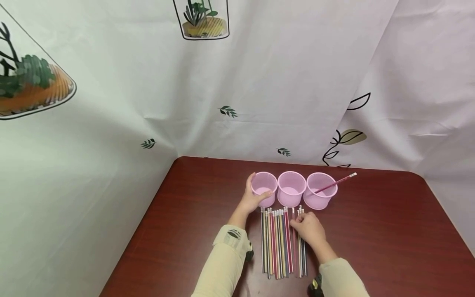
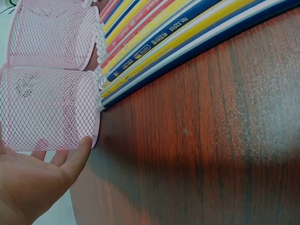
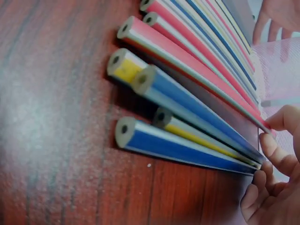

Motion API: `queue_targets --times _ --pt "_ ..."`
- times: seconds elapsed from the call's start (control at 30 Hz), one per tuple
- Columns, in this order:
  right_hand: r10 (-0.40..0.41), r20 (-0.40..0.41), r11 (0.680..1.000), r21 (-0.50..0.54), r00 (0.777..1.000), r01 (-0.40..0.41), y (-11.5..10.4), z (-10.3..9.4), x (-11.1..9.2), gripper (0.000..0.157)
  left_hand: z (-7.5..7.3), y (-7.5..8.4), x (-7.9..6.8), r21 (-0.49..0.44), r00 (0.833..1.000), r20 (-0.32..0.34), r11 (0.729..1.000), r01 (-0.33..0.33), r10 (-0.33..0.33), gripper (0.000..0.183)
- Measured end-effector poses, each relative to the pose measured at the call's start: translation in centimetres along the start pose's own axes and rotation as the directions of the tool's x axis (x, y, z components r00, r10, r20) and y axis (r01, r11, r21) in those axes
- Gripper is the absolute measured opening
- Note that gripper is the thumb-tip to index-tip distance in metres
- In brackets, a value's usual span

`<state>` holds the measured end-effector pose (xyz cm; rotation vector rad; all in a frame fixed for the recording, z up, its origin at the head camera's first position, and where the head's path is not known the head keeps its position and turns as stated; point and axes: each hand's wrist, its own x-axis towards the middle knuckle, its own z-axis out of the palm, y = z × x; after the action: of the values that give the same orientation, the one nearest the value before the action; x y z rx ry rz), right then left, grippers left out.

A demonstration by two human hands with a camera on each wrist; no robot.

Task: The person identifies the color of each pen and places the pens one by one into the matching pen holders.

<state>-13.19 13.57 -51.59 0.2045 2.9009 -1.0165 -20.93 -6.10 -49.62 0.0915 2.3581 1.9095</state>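
Head view: left hand [image 1: 254,199], fingers round leftmost pink mesh cup [image 1: 264,182]; right hand [image 1: 310,229], pinching red-striped pencil [image 3: 192,70]; I judge pick-up step; needs clean lift.

Table [image 1: 382,222]: reddish-brown, wood-grained, shiny top with rounded far corners.
Pink mesh cups [image 1: 291,199]: three, upright, side by side in a row toward the far edge.
Pencils [image 1: 273,243]: striped red, yellow and blue, lying lengthwise in front of the cups, silvery ends nearest them, flat unsharpened ends away.
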Motion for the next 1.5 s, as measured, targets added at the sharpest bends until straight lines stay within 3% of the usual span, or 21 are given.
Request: queue_targets --times 0.23,0.37,0.57,0.8,1.03,1.13,1.23,1.5 --pt "-0.038 -0.063 0.988 0.147 0.997 0.047 0.3 -0.6 0.1 0.02 -0.5 2.9 -1.5 -0.035 1.0 0.026 0.999 -0.002 0.003 0.09" --pt "-0.016 -0.077 0.982 0.184 0.997 0.03 0.6 -0.8 0.3 0.02 -0.5 3.3 -1.7 -0.034 1.0 0.019 0.999 -0.004 0.005 0.089" --pt "0.032 -0.041 0.985 0.173 0.999 -0.025 0.4 -1.4 0.4 0.017 -0.6 3.1 -1.7 -0.023 1.0 0.016 1.0 -0.003 0.003 0.09" --pt "0.06 -0.06 0.982 0.181 0.996 -0.048 1.3 -1.5 0.6 0.021 -0.6 3.0 -1.6 -0.006 1.0 0.015 1.0 -0.013 0.014 0.088" --pt "0.094 -0.068 0.977 0.2 0.993 -0.079 1.8 -1.6 0.6 0.022 0.0 -0.6 0.4 -0.008 1.0 -0.002 1.0 -0.007 0.007 0.095" --pt "0.096 -0.065 0.977 0.198 0.993 -0.081 1.8 -1.7 0.6 0.022 0.1 -0.9 0.6 0.002 1.0 -0.006 1.0 0.0 0.0 0.096" --pt "0.096 -0.06 0.977 0.199 0.994 -0.082 1.7 -1.9 0.6 0.022 0.0 -0.7 0.4 -0.015 1.0 -0.003 1.0 -0.003 0.003 0.095" --pt "0.074 -0.079 0.982 0.181 0.994 -0.058 1.2 -3.0 0.8 0.023 -0.5 2.0 -1.2 -0.034 1.0 0.017 0.999 -0.024 0.025 0.089"
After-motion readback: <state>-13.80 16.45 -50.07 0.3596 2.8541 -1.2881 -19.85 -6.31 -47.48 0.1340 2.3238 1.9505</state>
